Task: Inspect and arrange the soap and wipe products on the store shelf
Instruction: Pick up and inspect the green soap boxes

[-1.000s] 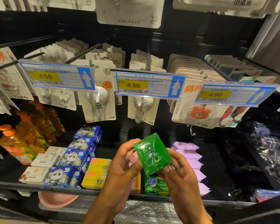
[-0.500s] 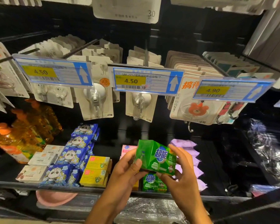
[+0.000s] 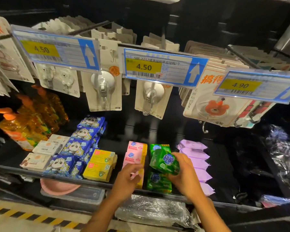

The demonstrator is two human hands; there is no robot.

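At the far left of the store shelf (image 3: 10,169), orange bottles (image 3: 26,129) stand behind 3 white soap boxes (image 3: 46,147). Beside them a row of blue wipe packs (image 3: 77,146) printed with a panda face runs from back to front, followed by 2 yellow soap boxes (image 3: 101,164), 1 behind the other. Pink soap boxes (image 3: 136,153) line up next, and your left hand (image 3: 128,180) hovers in front of the nearest, its fingers loosely curled and gripping nothing; motion blur hides whether it touches the box. Your right hand (image 3: 185,175) grips the green soap pack (image 3: 164,162) from its right side, fingers wrapped round it, and holds it tilted above the green row, where other green packs (image 3: 158,183) lie on the shelf behind and in front of it. Just right of that hand, purple wipe packs (image 3: 197,162) run in a line from back to front, and farther right crinkled silver-wrapped goods (image 3: 283,156) sit in shadow. Overhead, carded wall hooks (image 3: 104,91) hang on pegs behind 3 price tags (image 3: 161,67) reading 4.50, 4.50 and 4.90. Under the shelf's front edge, at left, a pink basin (image 3: 57,187) shows.
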